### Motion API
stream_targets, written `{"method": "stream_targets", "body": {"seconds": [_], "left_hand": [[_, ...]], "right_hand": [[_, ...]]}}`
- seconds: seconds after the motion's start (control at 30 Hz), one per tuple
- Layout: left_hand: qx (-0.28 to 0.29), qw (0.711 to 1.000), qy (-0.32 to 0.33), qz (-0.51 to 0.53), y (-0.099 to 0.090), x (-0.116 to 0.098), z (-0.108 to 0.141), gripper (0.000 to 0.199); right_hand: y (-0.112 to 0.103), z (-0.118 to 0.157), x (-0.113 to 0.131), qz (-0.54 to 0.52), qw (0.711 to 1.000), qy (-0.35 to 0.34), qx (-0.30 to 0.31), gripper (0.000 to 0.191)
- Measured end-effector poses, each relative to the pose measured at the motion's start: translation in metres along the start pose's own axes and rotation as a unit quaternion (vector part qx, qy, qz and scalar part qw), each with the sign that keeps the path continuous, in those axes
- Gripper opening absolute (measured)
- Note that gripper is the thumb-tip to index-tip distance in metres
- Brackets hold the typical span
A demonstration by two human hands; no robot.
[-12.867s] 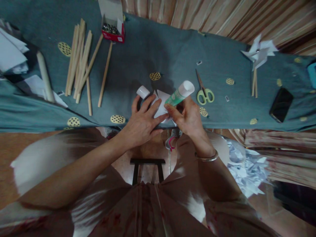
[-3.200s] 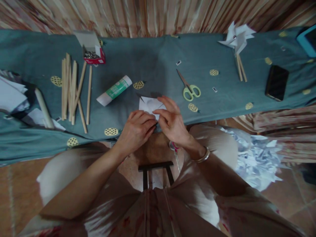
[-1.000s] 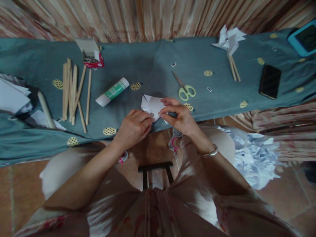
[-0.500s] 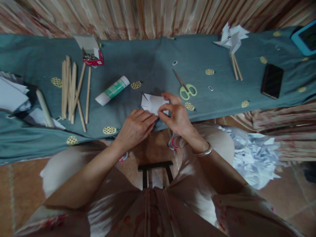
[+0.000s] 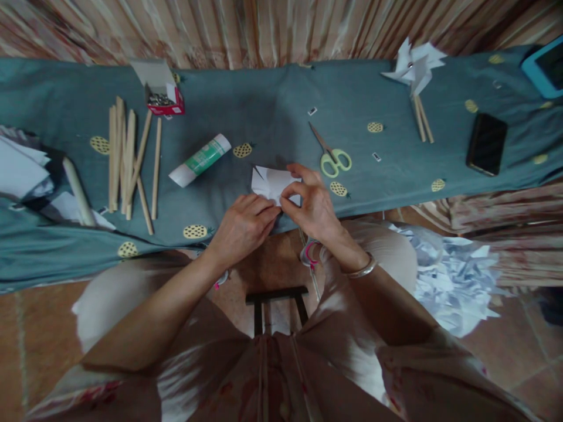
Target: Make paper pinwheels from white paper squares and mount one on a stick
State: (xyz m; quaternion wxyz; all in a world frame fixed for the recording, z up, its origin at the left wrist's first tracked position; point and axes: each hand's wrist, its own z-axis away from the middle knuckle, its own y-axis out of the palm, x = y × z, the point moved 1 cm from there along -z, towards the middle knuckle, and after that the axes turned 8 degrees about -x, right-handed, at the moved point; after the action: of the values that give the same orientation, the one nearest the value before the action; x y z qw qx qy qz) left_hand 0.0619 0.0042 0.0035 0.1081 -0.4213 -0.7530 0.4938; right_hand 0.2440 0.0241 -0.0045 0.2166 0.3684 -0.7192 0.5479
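A small white sheet of paper with a slit at its upper left corner lies near the front edge of the cloth-covered table. My left hand presses on its lower left part, fingers closed together on the near edge. From the right, my right hand pinches the near edge with thumb and forefinger, its other fingers bent over the right side. The fingers hide the paper's near edge. Green-handled scissors rest just beyond my right hand, and a glue stick lies beyond my left.
Several wooden sticks lie at left below an open red box of small metal pieces. White papers are stacked far left. A paper pinwheel, a phone and a blue-framed device are at right. A bag of folded papers stands on the floor.
Almost nothing differs. The fingers of my right hand have shifted very slightly at the paper's near edge, and the view has moved a little.
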Motion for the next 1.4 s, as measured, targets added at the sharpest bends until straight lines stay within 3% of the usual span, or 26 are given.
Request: {"method": "stream_targets", "body": {"seconds": [0.37,0.77,1.0,1.4], "left_hand": [[-0.004,1.0,-0.013,0.022,0.0018,-0.0002,0.0008,0.023],[-0.002,0.997,-0.043,0.065,0.0043,0.0019,0.0013,0.021],[-0.008,0.996,-0.051,0.077,0.0055,0.0036,0.001,0.021],[0.004,0.995,-0.058,0.078,0.0068,0.0039,0.0012,0.021]], "right_hand": [[0.0001,0.0002,-0.0025,-0.023,0.999,0.028,0.015,0.008],[0.0006,0.0018,-0.0033,-0.008,1.0,0.009,-0.002,0.003],[0.0003,0.0022,0.0003,0.0,1.0,0.021,0.003,0.007],[0.0055,0.0065,-0.0012,0.002,1.0,-0.018,0.005,0.018]]}}
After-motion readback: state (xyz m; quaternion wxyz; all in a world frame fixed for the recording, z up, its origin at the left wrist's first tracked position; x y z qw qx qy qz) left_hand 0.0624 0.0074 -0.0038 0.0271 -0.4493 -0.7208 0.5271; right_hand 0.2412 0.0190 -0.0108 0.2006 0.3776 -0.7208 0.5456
